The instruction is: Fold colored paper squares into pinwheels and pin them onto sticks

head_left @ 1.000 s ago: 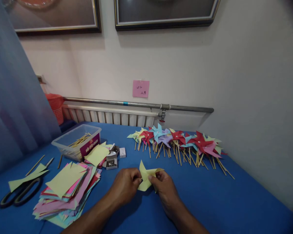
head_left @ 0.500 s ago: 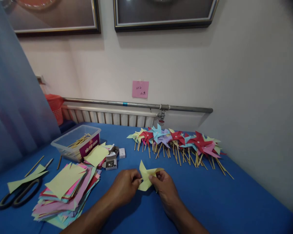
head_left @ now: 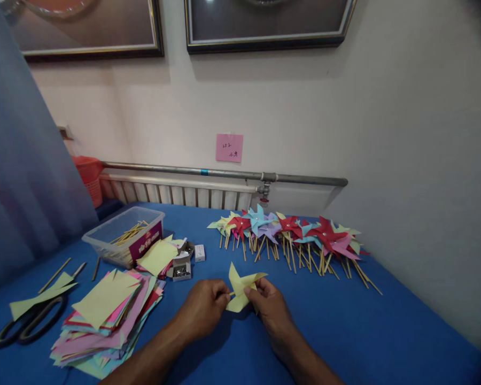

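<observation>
Above the blue tabletop, a pale yellow paper pinwheel [head_left: 239, 303] is pinched by my right hand [head_left: 273, 309], the thumb pressed near its middle. My left hand [head_left: 209, 306] is closed at the pinwheel's left side on a thin wooden stick [head_left: 231, 293], whose tip shows against the paper; most of the stick is hidden in the fingers. Left of my hands lies a tall pile of coloured paper sheets [head_left: 104, 305]. Beyond it are a smaller paper stack [head_left: 158, 255] and an open little box of metal pins [head_left: 181, 271].
Finished pinwheels on sticks [head_left: 292, 230] lie in a row at the back right. A clear plastic tub [head_left: 100, 240] with wooden sticks stands at the back left. Black-handled scissors [head_left: 28, 331] lie at the far left under yellow paper. A radiator [head_left: 176, 195] runs along the wall.
Both hands hold nearly the same place. The pinwheel has turned slightly, and a little more of the stick shows by my left fingertips.
</observation>
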Available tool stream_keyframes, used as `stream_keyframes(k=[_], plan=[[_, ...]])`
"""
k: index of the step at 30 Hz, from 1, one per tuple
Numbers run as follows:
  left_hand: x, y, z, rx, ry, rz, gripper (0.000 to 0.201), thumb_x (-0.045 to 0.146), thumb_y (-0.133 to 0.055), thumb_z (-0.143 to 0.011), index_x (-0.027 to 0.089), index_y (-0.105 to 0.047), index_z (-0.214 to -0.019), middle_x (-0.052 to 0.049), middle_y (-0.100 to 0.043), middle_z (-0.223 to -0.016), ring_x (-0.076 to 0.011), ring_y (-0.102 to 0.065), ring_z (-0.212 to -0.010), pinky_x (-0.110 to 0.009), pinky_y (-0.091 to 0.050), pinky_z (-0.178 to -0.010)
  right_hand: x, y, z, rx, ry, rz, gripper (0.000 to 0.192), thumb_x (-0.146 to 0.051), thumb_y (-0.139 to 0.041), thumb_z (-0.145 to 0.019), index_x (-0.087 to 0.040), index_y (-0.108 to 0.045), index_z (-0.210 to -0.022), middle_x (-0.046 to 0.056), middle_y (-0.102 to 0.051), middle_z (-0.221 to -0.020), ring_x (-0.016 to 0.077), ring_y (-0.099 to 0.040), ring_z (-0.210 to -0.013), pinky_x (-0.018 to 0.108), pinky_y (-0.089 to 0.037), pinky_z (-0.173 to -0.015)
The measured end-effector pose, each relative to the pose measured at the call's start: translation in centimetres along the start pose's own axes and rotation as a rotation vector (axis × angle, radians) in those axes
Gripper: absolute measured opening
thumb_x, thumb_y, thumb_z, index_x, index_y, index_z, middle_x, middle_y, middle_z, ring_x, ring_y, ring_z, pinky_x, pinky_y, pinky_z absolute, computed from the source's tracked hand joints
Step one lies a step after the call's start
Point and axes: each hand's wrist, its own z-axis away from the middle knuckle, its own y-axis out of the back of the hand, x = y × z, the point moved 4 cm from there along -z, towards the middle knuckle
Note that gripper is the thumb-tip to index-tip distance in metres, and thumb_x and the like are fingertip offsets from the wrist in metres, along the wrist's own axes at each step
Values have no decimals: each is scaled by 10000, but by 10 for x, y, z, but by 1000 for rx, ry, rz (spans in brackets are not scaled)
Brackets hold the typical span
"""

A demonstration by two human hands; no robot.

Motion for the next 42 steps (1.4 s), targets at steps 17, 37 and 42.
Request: stream_keyframes(k=[17, 37, 42], plan=[[1, 0, 1, 20, -27, -8, 200, 228, -522, -874, 161, -658, -744, 28, -580, -635, -121, -493, -622, -259, -302, -596, -9, -5, 6, -20, -52, -22, 456, -507, -891, -630, -167, -785, -916, 73, -794, -833, 244, -706, -753, 305, -513, -647], [1, 0, 0, 24, -15, -20, 212, 256, -535, -882, 160, -664, -743, 27, -596, -647, -124, -495, -633, -262, -304, -605, -28, -10, 17, -36, -87, 4, 395, -430, -864, -676, -162, -760, -948, 81, -804, -918, 255, -717, -848, 285, -505, -673], [1, 0, 1, 26, -16, -26, 208, 242, -530, -879, 160, -662, -740, 29, -599, -648, -122, -499, -637, -261, -309, -610, -27, -10, 16, -33, -75, 19, 414, -459, -870, -665, -161, -761, -931, 86, -805, -894, 252, -714, -793, 293, -513, -656]])
